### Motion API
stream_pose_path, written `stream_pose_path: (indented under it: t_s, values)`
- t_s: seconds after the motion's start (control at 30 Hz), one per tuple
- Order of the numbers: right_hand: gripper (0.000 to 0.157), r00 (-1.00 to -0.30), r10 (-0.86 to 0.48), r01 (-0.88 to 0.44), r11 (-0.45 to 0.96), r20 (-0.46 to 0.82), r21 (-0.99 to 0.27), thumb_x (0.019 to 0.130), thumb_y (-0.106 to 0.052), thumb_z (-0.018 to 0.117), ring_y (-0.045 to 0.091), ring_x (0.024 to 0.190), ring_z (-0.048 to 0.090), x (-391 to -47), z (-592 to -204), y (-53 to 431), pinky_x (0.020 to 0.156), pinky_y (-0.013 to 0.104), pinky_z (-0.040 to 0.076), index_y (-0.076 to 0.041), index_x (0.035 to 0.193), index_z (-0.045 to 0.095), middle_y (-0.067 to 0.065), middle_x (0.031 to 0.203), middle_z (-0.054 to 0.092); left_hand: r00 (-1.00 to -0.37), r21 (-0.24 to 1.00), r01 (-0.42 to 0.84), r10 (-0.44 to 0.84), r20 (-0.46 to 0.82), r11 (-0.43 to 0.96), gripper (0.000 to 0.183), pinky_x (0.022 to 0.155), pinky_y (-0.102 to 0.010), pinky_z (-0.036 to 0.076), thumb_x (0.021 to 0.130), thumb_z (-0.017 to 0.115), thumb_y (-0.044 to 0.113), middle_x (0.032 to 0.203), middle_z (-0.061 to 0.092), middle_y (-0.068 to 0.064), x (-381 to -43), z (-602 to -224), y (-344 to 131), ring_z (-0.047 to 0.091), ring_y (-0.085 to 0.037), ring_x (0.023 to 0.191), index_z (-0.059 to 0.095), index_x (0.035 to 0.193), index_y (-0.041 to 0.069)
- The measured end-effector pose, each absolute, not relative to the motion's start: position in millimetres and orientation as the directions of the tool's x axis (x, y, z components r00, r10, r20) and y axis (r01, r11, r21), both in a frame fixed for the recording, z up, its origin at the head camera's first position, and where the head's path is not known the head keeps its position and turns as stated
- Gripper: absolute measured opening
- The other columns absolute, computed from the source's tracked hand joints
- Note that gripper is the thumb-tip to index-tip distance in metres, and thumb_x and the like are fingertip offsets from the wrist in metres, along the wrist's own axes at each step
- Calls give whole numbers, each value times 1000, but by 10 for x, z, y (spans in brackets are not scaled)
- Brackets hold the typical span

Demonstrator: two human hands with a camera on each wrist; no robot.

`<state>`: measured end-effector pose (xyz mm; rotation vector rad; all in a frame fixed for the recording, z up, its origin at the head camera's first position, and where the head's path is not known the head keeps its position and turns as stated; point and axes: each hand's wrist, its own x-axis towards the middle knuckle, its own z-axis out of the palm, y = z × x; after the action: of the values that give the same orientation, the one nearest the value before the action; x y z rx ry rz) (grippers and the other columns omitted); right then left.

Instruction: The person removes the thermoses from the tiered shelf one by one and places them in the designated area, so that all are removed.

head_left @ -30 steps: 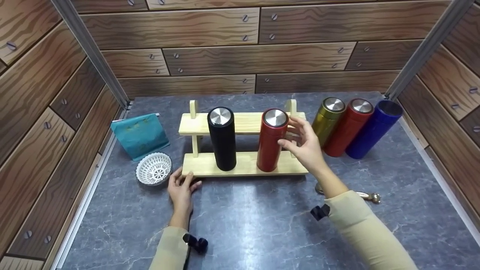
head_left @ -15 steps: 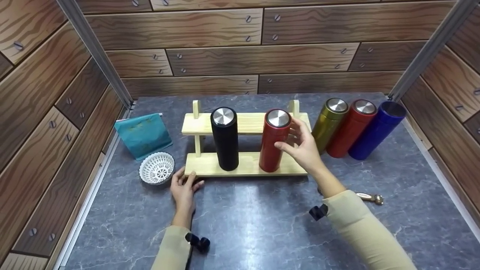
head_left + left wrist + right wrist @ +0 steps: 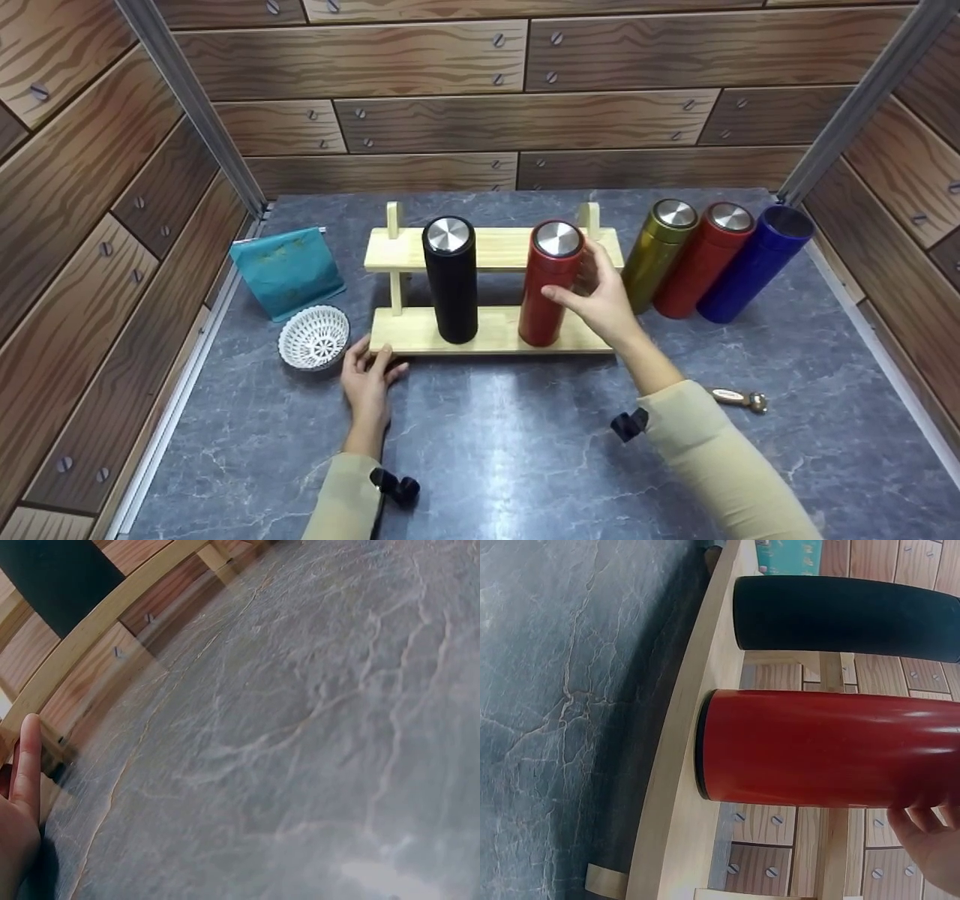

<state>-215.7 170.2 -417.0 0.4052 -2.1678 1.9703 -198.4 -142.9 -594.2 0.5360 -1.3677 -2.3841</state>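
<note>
Right hand [image 3: 604,301] grips upright red bottle [image 3: 538,315] from its right side; left hand [image 3: 367,384] holds rack [image 3: 497,328] at left end.

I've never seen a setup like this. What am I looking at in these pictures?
There's no machine, just a person working bare-handed. The wide view is from the head; the close ones from each wrist. The right hand holds a red bottle upright on the lower shelf of a wooden rack, beside a black bottle. The left hand touches the rack's front left corner. On the tabletop, to the right, are a gold bottle, a second red bottle, a blue bottle and a partly hidden brown object; to the left, a teal bag and a white bowl.
</note>
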Motion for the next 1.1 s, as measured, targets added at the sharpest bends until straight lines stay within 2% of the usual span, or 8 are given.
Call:
stream_pose_path:
  t_s: [0.27, 0.47, 0.6, 0.77, 0.93, 1.0, 1.1]
  values:
    - [82, -947, -111, -312, 93, 301, -946, 71, 3, 78, 32, 109, 52, -2157, -4186, 1701, 94, 47, 46, -1, 138, 32, 21, 122, 52, -871, 879, 90, -465, -158, -469, 49, 61, -38, 60, 85, 65, -2, 104, 50, -16, -1975, -5933, -1422, 63, -21, 79, 44, 129, 0]
    - [79, -953, -66, -300, 109, 294, -948, 69, 2, 79, 29, 106, 54, -2128, -4226, 1713, 94, 46, 46, -1, 135, 35, 18, 119, 54, -872, 878, 104, -467, -146, -468, 50, 61, -38, 60, 84, 66, -1, 103, 50, -16, -1972, -5950, -1423, 64, -22, 79, 44, 129, -1]
    - [77, -945, -36, -327, 93, 325, -940, 68, 4, 79, 28, 103, 55, -2094, -4250, 1725, 94, 45, 46, 0, 133, 38, 18, 117, 55, -873, 879, 112, -469, -136, -463, 48, 60, -38, 60, 84, 65, -3, 103, 51, -16, -1975, -5949, -1427, 64, -22, 78, 45, 127, 0]
    - [77, -922, -7, -387, 87, 388, -918, 66, 7, 79, 22, 105, 55, -2053, -4287, 1745, 92, 39, 48, 3, 132, 39, 17, 117, 56, -868, 880, 117, -478, -134, -460, 46, 57, -37, 60, 84, 65, -5, 103, 52, -16, -1978, -5949, -1433, 63, -21, 77, 47, 126, 1]
    - [75, -887, 48, -455, 69, 459, -888, 63, 11, 79, 18, 100, 57, -2010, -4332, 1778, 84, 31, 52, 7, 127, 40, 12, 111, 59, -867, 876, 115, -477, -141, -468, 47, 57, -37, 60, 83, 66, -4, 104, 52, -16, -1980, -5948, -1435, 63, -21, 77, 46, 126, 0]
    - [74, -875, 74, -475, 66, 479, -877, 63, 12, 79, 18, 94, 58, -1998, -4350, 1801, 75, 27, 52, 8, 125, 40, 9, 108, 60, -867, 876, 113, -478, -144, -470, 46, 57, -37, 60, 83, 66, -4, 104, 52, -16, -1979, -5950, -1432, 63, -21, 76, 47, 126, 1]
    - [73, -869, 107, -480, 53, 483, -876, 62, 12, 79, 18, 91, 57, -1994, -4376, 1852, 68, 24, 50, 5, 125, 42, 6, 106, 61, -868, 876, 107, -474, -148, -470, 46, 57, -37, 60, 84, 65, -4, 105, 51, -16, -1982, -5950, -1421, 63, -21, 77, 47, 126, 1]
